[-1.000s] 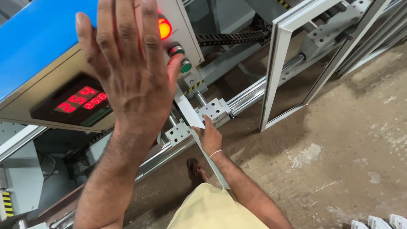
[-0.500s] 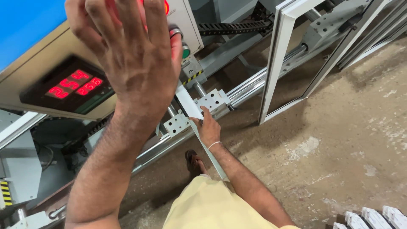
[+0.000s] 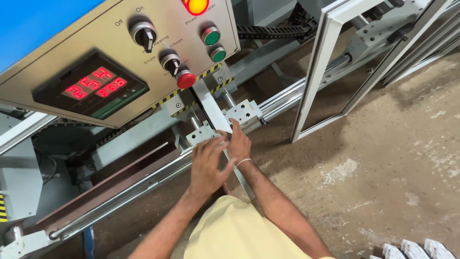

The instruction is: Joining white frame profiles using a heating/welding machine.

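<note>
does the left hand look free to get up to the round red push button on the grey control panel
Probably yes: the left hand rests open on the white metal profile strip, and the round red push button sits just above with nothing between them.

both forearms reach forward and meet low in the view. the left hand (image 3: 207, 165) lies palm-down, fingers spread. the right hand (image 3: 238, 144) sits just beside it, fingers extended.

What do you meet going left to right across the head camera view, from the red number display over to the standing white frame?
Red digit display → black rotary switch → red push button → left hand → right hand, on the white profile strip → white window frame.
</note>
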